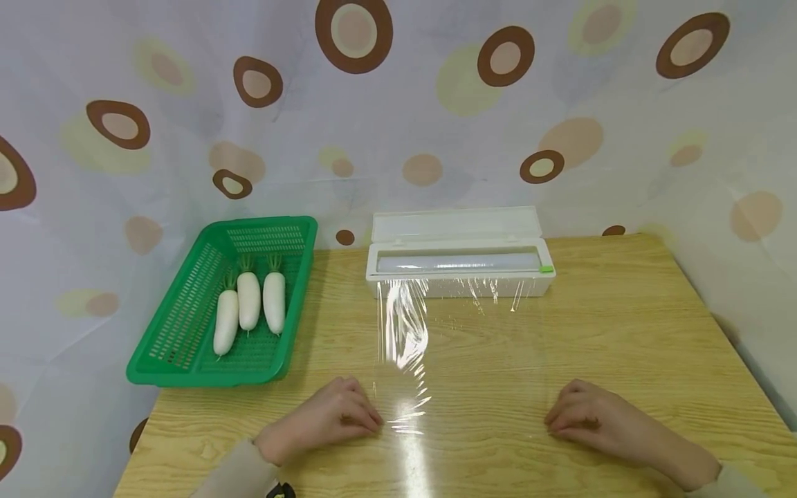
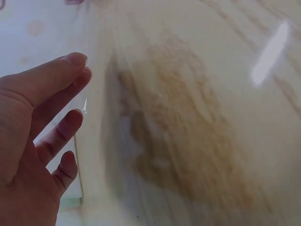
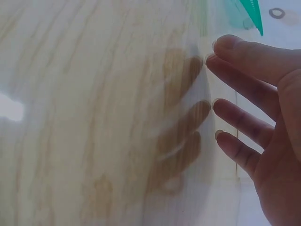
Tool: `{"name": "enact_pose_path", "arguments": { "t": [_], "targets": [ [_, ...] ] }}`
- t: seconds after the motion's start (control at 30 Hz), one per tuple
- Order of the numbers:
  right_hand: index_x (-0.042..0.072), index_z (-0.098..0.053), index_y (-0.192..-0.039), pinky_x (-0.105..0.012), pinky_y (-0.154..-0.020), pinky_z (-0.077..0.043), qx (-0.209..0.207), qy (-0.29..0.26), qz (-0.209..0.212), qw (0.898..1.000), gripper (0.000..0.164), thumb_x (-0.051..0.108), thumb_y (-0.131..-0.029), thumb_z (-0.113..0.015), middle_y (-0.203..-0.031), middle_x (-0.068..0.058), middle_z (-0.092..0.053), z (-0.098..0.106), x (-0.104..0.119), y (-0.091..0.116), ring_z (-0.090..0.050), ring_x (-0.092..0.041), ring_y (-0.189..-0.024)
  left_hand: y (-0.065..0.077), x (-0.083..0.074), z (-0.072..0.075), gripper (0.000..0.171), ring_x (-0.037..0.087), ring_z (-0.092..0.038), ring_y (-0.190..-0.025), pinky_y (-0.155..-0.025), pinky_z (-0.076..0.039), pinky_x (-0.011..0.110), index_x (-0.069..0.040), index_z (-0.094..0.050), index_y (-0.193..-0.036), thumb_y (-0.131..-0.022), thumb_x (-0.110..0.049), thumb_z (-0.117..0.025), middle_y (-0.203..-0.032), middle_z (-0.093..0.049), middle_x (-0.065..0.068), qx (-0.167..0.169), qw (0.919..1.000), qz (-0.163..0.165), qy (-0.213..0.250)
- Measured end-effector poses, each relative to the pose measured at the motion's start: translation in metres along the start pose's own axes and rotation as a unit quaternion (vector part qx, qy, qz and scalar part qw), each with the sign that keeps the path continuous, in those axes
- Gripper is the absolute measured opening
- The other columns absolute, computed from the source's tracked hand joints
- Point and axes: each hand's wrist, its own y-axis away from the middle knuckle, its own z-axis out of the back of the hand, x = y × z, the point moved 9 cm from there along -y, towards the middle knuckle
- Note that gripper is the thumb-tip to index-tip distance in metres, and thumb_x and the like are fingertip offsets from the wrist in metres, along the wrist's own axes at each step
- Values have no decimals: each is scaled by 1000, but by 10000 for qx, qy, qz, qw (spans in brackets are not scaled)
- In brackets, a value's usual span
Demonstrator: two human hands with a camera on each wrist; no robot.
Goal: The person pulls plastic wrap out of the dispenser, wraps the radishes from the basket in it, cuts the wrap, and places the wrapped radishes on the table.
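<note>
A sheet of clear plastic wrap (image 1: 407, 339) stretches from a white wrap dispenser (image 1: 461, 287) toward the near side of the table. At its near left corner my left hand (image 1: 339, 415) pinches the film between thumb and index finger. The near right corner is held the same way by my right hand (image 1: 598, 422). Both wrist views show the other fingers of the left hand (image 2: 42, 108) and right hand (image 3: 268, 108) spread and loosely bent. Inside the dispenser, under its raised lid (image 1: 457, 225), lies the wrap roll (image 1: 461, 263).
On the left stands a green basket (image 1: 140, 366) holding three white radishes (image 1: 249, 301) with short green stems. A small green slider (image 1: 546, 269) sits at the dispenser's right end. The wooden table (image 1: 635, 332) backs onto a patterned curtain (image 1: 423, 104).
</note>
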Motion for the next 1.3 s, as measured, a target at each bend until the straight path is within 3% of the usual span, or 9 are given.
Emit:
{"name": "enact_pose_path", "arguments": {
  "t": [0.2,0.4,0.6,0.83,0.97,1.17,1.3],
  "targets": [
    [29,-80,-103,-10,-88,-45,-13,228,324,9992,34,3,-81,-87,-107,10,-73,-1,3,2,-60,-7,-99,3,3,-8,9,2,-57,-96,-85,-40,21,-25,-84,-97,-89,-21,-82,-110,-77,-14,10,9996,138,-263],
    [24,-83,-104,-14,-85,-46,-138,578,868,9945,18,17,-87,-85,-109,7,-69,-3,9,5,-60,-10,-98,3,5,-13,6,2,-61,-97,-83,-41,18,-23,-84,-95,-90,-20,-82,-106,-74,-12,-8,9995,61,-304],
    [26,-82,-103,-16,-84,-45,-192,725,938,9928,12,21,-92,-82,-108,10,-67,-2,13,5,-58,-10,-97,2,5,-13,8,0,-67,-93,-86,-50,14,-18,-84,-96,-91,-13,-82,-100,-73,-9,-76,9999,-99,17],
    [28,-79,-104,-17,-85,-45,-98,1053,685,9920,11,19,-98,-74,-102,18,-68,2,21,0,-57,-3,-96,3,7,-15,11,-4,-66,-90,-82,-50,9,-18,-84,-101,-93,-12,-79,-98,-72,-9,-62,9998,-29,174],
    [25,-79,-107,-17,-82,-43,-128,1165,633,9911,17,16,-93,-78,-100,22,-68,4,22,-1,-55,0,-93,3,7,-15,12,-6,-66,-90,-81,-50,9,-18,-84,-103,-93,-14,-79,-98,-72,-10,-38,9999,12,119],
    [32,-75,-94,-16,-79,-43,-363,944,561,9933,26,8,-86,-83,-100,22,-64,2,18,0,-55,1,-89,2,12,-18,18,-9,-60,-84,-77,-48,8,-19,-79,-116,-102,-24,-70,-100,-74,-12,132,9984,519,187],
    [32,-73,-84,-15,-78,-41,-562,1056,543,9913,24,12,-86,-84,-96,23,-61,-1,19,-3,-52,3,-84,-2,14,-18,17,-5,-67,-93,-84,-53,15,-20,-80,-111,-106,-24,-64,-104,-76,-12,174,9967,789,110]
  ]
}}
